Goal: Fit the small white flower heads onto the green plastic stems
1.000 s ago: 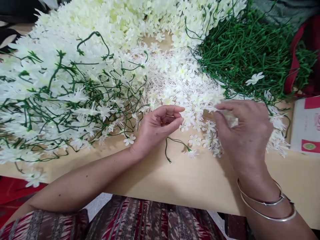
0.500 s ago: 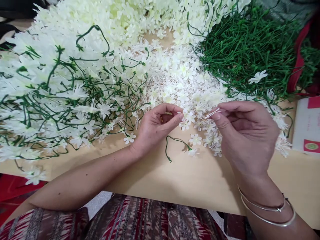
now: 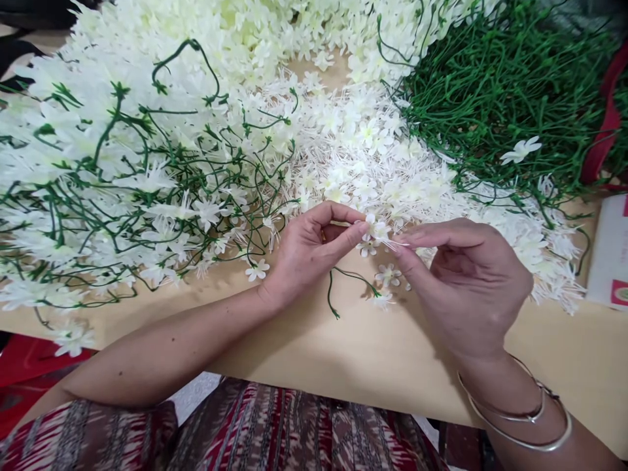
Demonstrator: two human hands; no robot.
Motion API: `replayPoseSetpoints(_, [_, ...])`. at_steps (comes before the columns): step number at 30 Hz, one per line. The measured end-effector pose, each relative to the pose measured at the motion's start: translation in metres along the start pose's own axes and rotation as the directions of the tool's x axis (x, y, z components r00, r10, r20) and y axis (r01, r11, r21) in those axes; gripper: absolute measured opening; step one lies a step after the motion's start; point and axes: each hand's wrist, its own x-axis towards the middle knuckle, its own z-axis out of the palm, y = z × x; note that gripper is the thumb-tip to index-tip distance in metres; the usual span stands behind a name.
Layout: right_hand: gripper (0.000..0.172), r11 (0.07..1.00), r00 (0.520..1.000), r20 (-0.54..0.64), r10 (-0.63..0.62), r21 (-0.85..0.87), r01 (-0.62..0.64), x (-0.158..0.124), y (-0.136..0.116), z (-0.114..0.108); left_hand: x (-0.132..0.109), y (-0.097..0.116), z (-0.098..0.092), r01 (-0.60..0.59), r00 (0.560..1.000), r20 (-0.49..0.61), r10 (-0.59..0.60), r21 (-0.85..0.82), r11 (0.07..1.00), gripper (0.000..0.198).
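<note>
Between thumb and forefinger, my left hand (image 3: 318,245) pinches a white artificial flower (image 3: 377,230) above the near side of the pile. My right hand (image 3: 466,281) is closed in a pinch on a thin white flower stamen (image 3: 400,244), whose tip meets the flower's centre. Whether it has passed into the flower cannot be made out. Below the hands, a forked green plastic stem (image 3: 350,273) lies on the table beside a loose white flower (image 3: 387,275). Behind them spreads a heap of white stamens and small blossoms (image 3: 363,157).
White flowers on green stems (image 3: 161,196) are heaped at the left. Bare green stems (image 3: 505,104) form a pile at the back right, by a red strap (image 3: 607,118). A white and red box (image 3: 608,255) sits at the right edge of the wooden table (image 3: 304,353).
My right hand has moved left, bringing the white stamen from a gap away up to the flower in my left hand. The view has shifted slightly; the left hand keeps its pinch.
</note>
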Motion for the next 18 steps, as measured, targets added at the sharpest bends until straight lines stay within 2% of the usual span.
replayPoseSetpoints(5, [0.015, 0.982, 0.997, 0.061, -0.045, -0.182, 0.056, -0.0046, 0.0077, -0.0017, -0.0006, 0.0021, 0.0014, 0.015, 0.999, 0.041, -0.014, -0.020, 1.000, 0.030])
replayPoseSetpoints(8, [0.017, 0.957, 0.986, 0.098, -0.135, -0.245, 0.156, -0.0036, 0.0103, -0.0038, -0.0005, 0.0024, 0.0010, 0.014, 0.998, 0.069, -0.011, -0.033, 0.999, 0.030])
replayPoseSetpoints(13, [0.030, 0.820, 0.895, 0.237, -0.378, -0.362, 0.443, -0.0001, 0.0066, -0.0068, -0.0005, 0.0036, 0.0000, 0.061, 0.992, 0.115, -0.053, -0.067, 0.996, 0.032])
replayPoseSetpoints(18, [0.032, 0.742, 0.857, 0.241, -0.455, -0.430, 0.514, -0.0016, 0.0063, -0.0076, -0.0026, 0.0026, 0.0021, 0.147, 0.985, 0.120, -0.127, -0.172, 0.974, 0.028])
